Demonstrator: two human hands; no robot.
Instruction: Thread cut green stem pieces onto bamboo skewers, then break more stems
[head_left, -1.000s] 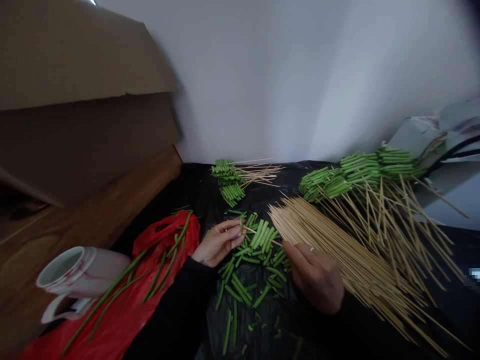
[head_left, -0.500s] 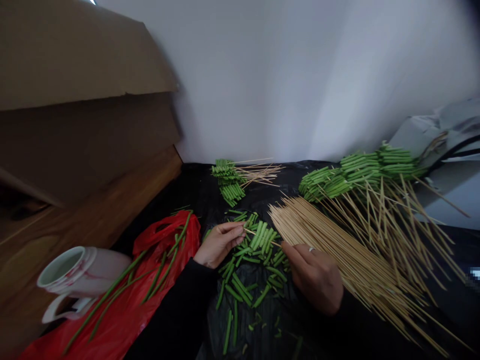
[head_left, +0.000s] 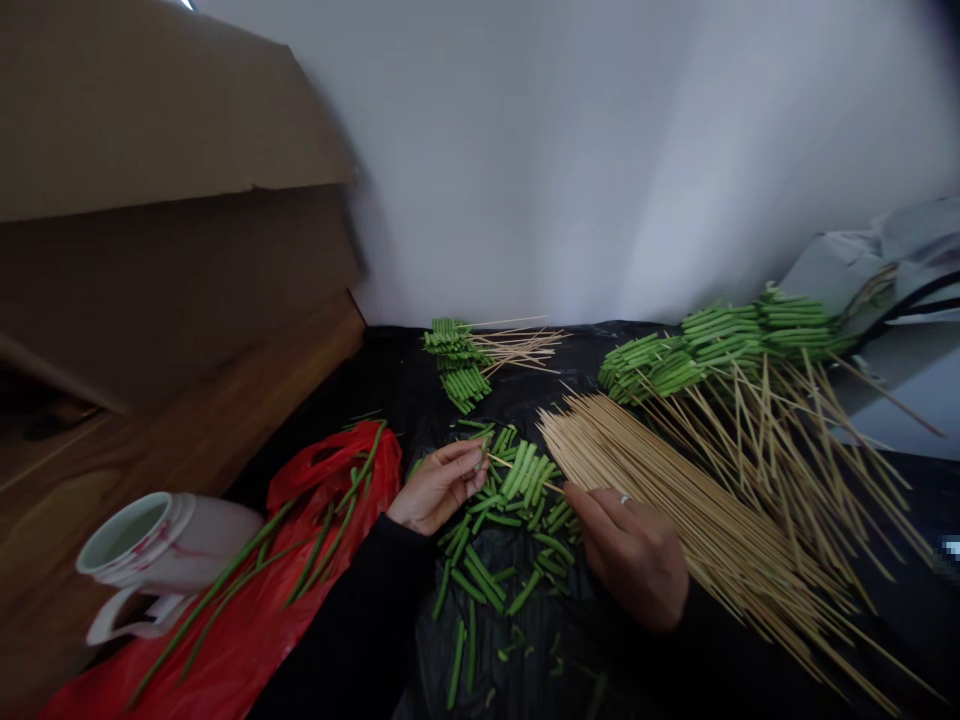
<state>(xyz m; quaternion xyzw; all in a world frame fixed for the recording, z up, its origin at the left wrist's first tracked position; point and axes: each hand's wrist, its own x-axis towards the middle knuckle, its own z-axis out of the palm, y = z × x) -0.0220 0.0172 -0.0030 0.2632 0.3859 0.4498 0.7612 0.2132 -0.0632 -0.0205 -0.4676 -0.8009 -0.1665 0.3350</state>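
My right hand, a ring on one finger, is closed round a bamboo skewer that points left. Several cut green bean pieces sit side by side on that skewer. At its bare tip, my left hand pinches a short green bean piece; whether the tip has pierced it I cannot tell. Loose cut bean pieces lie beneath and in front of both hands on black plastic sheeting.
A thick bundle of bare skewers lies to the right. Filled bean skewers form a small pile at the back and a larger pile at back right. On the left are a red bag with long beans, a white pitcher and a cardboard box.
A green bean piece now shows between my left fingertips at the skewer's tip, where only the skewer showed before. My right hand has hardly moved.
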